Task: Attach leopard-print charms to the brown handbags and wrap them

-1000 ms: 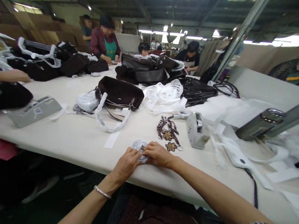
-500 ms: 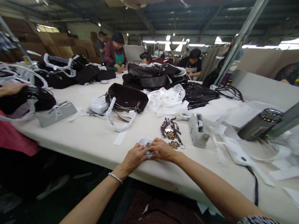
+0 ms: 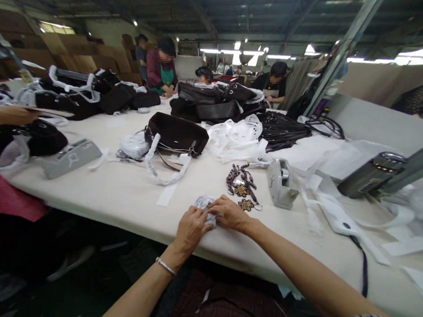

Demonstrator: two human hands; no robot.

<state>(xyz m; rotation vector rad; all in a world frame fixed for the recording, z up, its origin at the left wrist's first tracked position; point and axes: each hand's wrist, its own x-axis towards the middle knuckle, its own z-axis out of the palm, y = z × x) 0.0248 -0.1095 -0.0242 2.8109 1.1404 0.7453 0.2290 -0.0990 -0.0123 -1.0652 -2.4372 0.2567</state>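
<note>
Near the front edge of the table, a small pale bluish-white bundle (image 3: 205, 202), apparently wrapped in thin film, lies between my hands. My left hand (image 3: 191, 228) grips its left side with bent fingers. The fingers of my right hand (image 3: 231, 214) close on its right side; what is inside the bundle cannot be made out. Just beyond my right hand lie dark woven straps with leopard-print flower charms (image 3: 245, 204). A dark brown handbag (image 3: 179, 131), its handle wrapped in white, rests farther back beside a plastic-wrapped packet (image 3: 133, 144).
A grey tape dispenser (image 3: 281, 184) stands right of the charms, another dispenser (image 3: 70, 158) at left. White strips (image 3: 235, 136), black straps (image 3: 283, 130) and a pile of bags (image 3: 210, 102) lie behind. A metal flask (image 3: 372, 174) lies at right. A co-worker's arm (image 3: 4, 117) reaches in at left.
My hands stay on the bundle with only slight finger movement. The co-worker at left has shifted the arms and now holds a flat, thin piece. The view has tilted slightly.
</note>
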